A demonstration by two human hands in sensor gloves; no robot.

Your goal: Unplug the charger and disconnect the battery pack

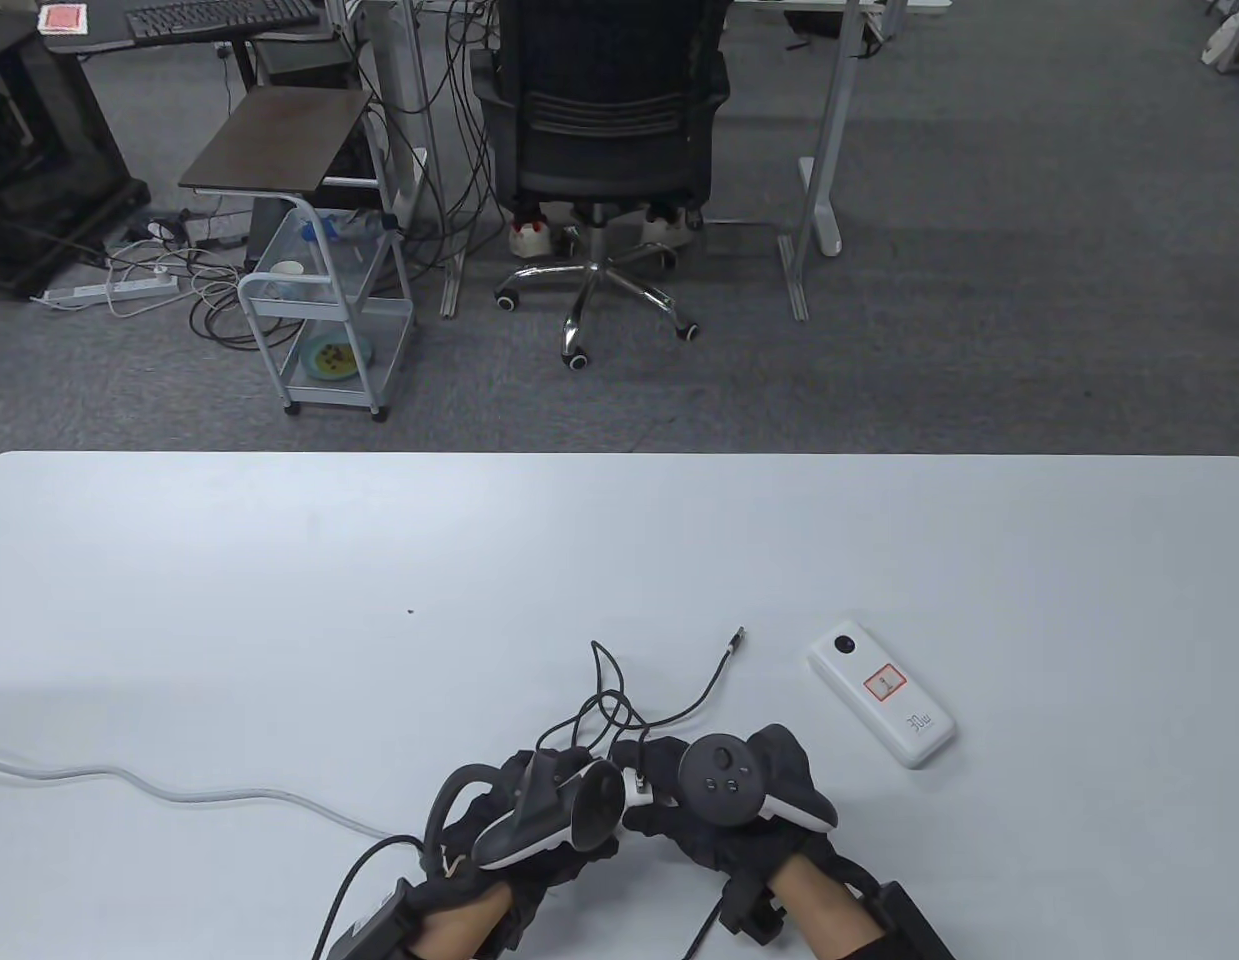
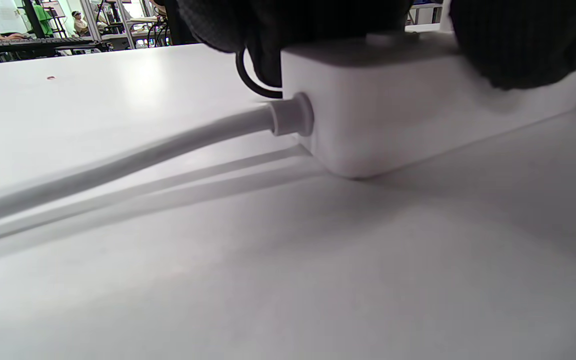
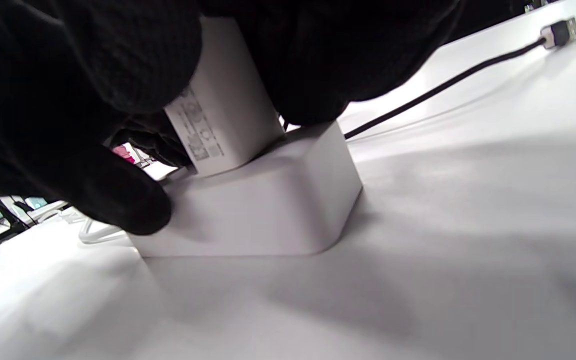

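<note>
A white charger [image 3: 223, 115] stands plugged into a white power strip [image 3: 258, 215]. My right hand [image 1: 679, 795] grips the charger between its gloved fingers [image 3: 118, 65]. My left hand [image 1: 554, 815] presses down on the top of the power strip [image 2: 393, 115] near its cord end. In the table view both hands cover the strip, and only a bit of the charger [image 1: 636, 788] shows. The charger's black cable [image 1: 679, 712] loops on the table, its free plug [image 1: 737, 637] lying apart from the white battery pack [image 1: 882, 706], which lies flat to the right.
The strip's white cord [image 1: 179, 790] runs left off the table [image 1: 279, 560]. An office chair [image 1: 604, 130] and a small cart [image 1: 324, 320] stand on the floor beyond the far edge.
</note>
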